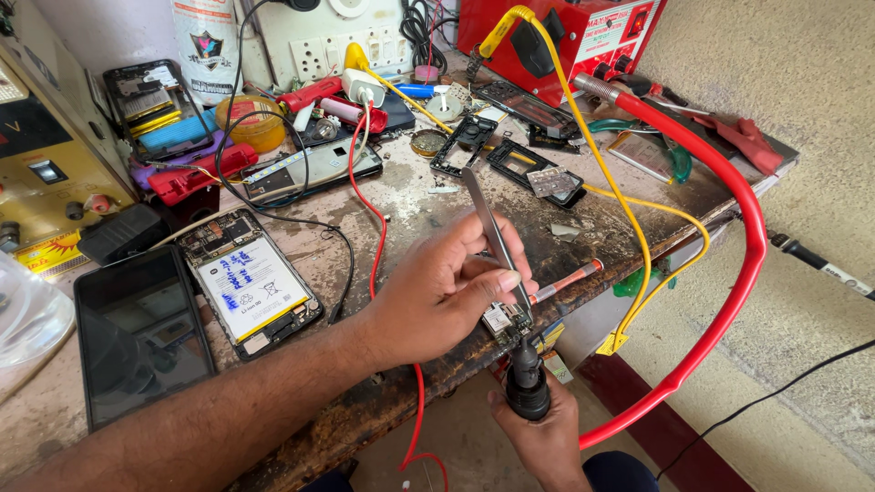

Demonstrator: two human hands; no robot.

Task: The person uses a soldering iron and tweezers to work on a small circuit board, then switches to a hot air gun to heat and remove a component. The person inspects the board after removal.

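**Tweezers and a small circuit board held at the bench edge**

Tweezers [497, 239], long and metal, slant from the frame's centre down to the lower middle, pinched between the thumb and fingers of the left hand [447, 292]. Their tips meet a small circuit board [504, 319] at the front edge of the bench [410, 205], just below the left hand's thumb. Directly under the board, the right hand [545, 435] is closed around a black handpiece [527, 378] that points up at it; a thick red hose [743, 264] loops from there round the right of the frame to a red station [565, 36] at the upper centre.

Left of the hands, in the lower left, lies an opened phone [251, 282] whose battery carries a white rectangular label with blue handwriting and a yellow strip along one edge. Beside it, further left, a dark phone screen [137, 333] lies flat. At the far left edge a yellow box with a red and yellow sticker [44, 253] stands on the bench. At the top, left of centre, a white packet [207, 41] with a dark emblem leans against the wall. The red station bears a pale label panel on its front. A yellow cable [629, 228] curves across the bench's right part.
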